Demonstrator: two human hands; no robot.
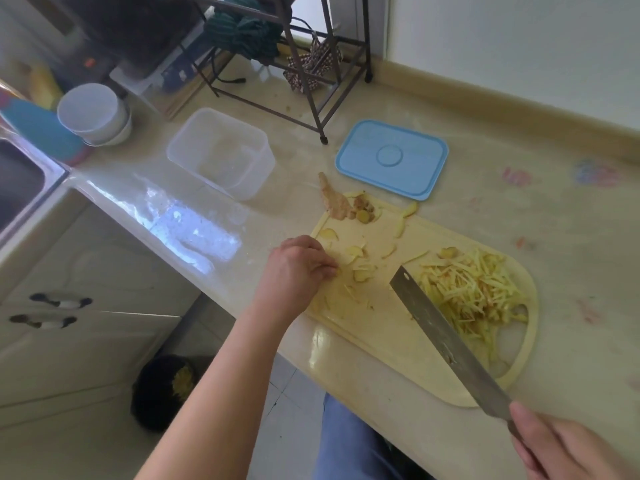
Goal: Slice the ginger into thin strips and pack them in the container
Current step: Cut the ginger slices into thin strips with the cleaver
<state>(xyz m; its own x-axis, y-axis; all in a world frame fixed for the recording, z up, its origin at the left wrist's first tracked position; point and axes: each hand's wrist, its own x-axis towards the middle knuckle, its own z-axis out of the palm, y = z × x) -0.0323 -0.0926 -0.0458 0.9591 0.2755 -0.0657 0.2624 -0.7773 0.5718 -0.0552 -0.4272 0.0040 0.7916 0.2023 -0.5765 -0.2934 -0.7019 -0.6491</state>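
A pale yellow cutting board lies on the counter. A heap of thin ginger strips covers its right end. Flat ginger slices lie near the middle, and an uncut ginger piece sits at the far corner. My left hand rests on the board's left side, fingertips pinched at the slices. My right hand grips a cleaver, its blade angled over the board beside the strips. A clear plastic container stands empty behind the board, its blue lid lying to the right.
A metal rack stands at the back of the counter. Stacked white bowls and a blue item sit at the left by the sink. The counter edge runs diagonally; cabinets and a dark bin lie below.
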